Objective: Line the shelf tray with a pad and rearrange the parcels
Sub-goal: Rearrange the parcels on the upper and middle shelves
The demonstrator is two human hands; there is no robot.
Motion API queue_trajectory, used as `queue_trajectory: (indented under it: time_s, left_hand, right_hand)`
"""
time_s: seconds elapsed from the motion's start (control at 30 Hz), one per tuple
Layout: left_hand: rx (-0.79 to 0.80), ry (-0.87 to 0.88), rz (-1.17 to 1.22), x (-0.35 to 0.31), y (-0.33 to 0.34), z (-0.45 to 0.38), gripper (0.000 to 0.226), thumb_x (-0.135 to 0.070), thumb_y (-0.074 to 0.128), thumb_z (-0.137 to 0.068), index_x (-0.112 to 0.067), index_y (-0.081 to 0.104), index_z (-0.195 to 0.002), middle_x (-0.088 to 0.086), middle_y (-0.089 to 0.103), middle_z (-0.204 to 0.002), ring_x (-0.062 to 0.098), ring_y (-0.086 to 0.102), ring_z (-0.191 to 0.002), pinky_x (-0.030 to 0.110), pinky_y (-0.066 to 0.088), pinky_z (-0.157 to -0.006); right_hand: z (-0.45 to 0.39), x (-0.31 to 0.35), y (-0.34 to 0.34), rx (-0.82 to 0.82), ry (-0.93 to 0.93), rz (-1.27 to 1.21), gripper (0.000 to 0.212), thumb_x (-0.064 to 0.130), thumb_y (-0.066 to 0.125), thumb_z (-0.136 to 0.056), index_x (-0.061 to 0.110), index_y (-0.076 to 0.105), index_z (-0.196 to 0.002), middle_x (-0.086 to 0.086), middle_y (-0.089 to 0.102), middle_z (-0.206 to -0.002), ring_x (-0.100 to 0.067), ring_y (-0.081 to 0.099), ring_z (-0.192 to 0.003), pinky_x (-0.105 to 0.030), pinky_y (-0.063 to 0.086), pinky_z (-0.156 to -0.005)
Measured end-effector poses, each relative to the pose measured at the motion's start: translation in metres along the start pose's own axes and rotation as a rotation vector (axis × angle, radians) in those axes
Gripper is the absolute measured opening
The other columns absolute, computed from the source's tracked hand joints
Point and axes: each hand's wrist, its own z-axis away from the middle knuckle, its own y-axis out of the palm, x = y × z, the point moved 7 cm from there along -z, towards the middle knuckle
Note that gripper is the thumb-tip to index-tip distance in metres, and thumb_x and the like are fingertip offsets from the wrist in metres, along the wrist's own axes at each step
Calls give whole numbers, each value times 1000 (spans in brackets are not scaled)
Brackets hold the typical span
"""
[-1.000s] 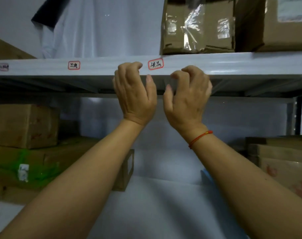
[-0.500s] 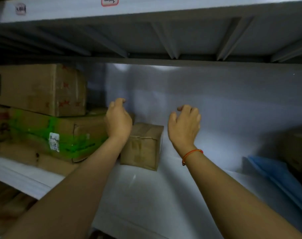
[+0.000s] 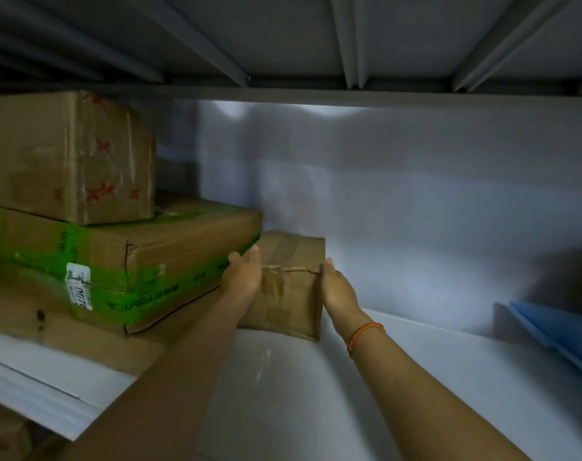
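A small brown taped parcel (image 3: 291, 281) stands on the white pad (image 3: 399, 377) that covers the shelf tray and runs up the back wall. My left hand (image 3: 244, 276) lies flat against the parcel's left side, fingers straight. My right hand (image 3: 337, 289) presses its right side, thumb at the top edge. Both hands clamp the parcel between them. The fingers behind the parcel are hidden.
To the left a flat carton with green tape (image 3: 123, 264) lies on a lower box, with a carton marked by red crosses (image 3: 73, 154) on top. A blue sheet (image 3: 555, 331) leans at the right. The ribbed underside of the upper shelf (image 3: 299, 44) hangs close overhead.
My hands left the upper shelf's front edge, dropped into the lower bay and closed in on both sides of the small parcel. The view moved deeper into the shelf.
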Motion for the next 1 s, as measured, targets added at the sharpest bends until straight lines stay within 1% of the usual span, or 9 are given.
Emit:
queue_trajectory:
  time_s: [0.2,0.33,0.43,0.57,0.63,0.73,0.83,0.93,1.0]
  left_hand:
    - [-52,63,-36,0,2,0,52,-46,31,-100,-3,43,-126,24,50,-130,39,50,-118,41,39,-97]
    - [-77,55,-61,1,0,3,45,-43,36,-99,-3,46,-119,23,54,-124,39,53,-112,41,42,-93]
    - [-77,20,-88,4,2,7,40,-37,42,-97,-4,45,-121,23,55,-125,39,53,-112,41,43,-92]
    - [-61,41,-89,1,7,16,35,-24,40,-97,-3,40,-125,24,53,-127,40,53,-112,43,43,-91]
    - [-44,77,-98,-3,11,21,32,-22,39,-97,-3,41,-122,24,54,-124,38,53,-106,41,42,-85]
    - [-3,159,-137,-14,16,35,25,-16,36,-99,-1,46,-116,24,56,-118,33,51,-94,33,35,-74]
    - [48,204,-170,-22,19,44,27,-17,33,-100,-1,53,-107,24,57,-115,34,53,-99,33,34,-76]
    - [125,235,-123,-24,25,51,27,-19,34,-100,-3,56,-97,22,59,-108,28,53,-93,32,36,-75]
    - [186,240,-82,-25,29,56,23,-16,37,-99,-7,58,-94,16,59,-102,25,53,-89,32,38,-74]
  right_hand:
    - [1,-8,-22,-204,36,29,65,44,15,-102,6,66,-114,-15,64,-121,-34,56,-112,-39,39,-98]
    - [11,-20,-35,-283,65,-5,75,54,14,-96,7,72,-100,-15,71,-107,-33,61,-102,-36,45,-94]
    - [25,-16,-51,-328,28,-18,58,42,27,-102,1,69,-103,-19,66,-111,-37,58,-107,-36,42,-91]
    - [43,-6,-64,-305,-74,55,44,28,41,-96,9,55,-60,-7,58,-67,-29,55,-75,-31,38,-63]
    - [47,-3,-71,-301,-107,124,44,28,45,-94,13,47,-53,-2,49,-58,-23,49,-65,-30,32,-58]
    - [52,4,-80,-327,-184,174,42,36,46,-89,17,45,-52,-7,58,-67,-30,59,-75,-30,40,-64]
    - [57,8,-96,-366,-240,146,38,36,47,-89,17,49,-57,-3,56,-66,-30,59,-73,-36,48,-67]
    - [60,6,-122,-463,-228,126,15,28,51,-91,15,56,-87,0,55,-82,-23,49,-78,-30,38,-72]
    - [58,-5,-142,-560,-179,100,24,28,54,-88,15,55,-108,-6,56,-107,-24,49,-93,-35,42,-80]
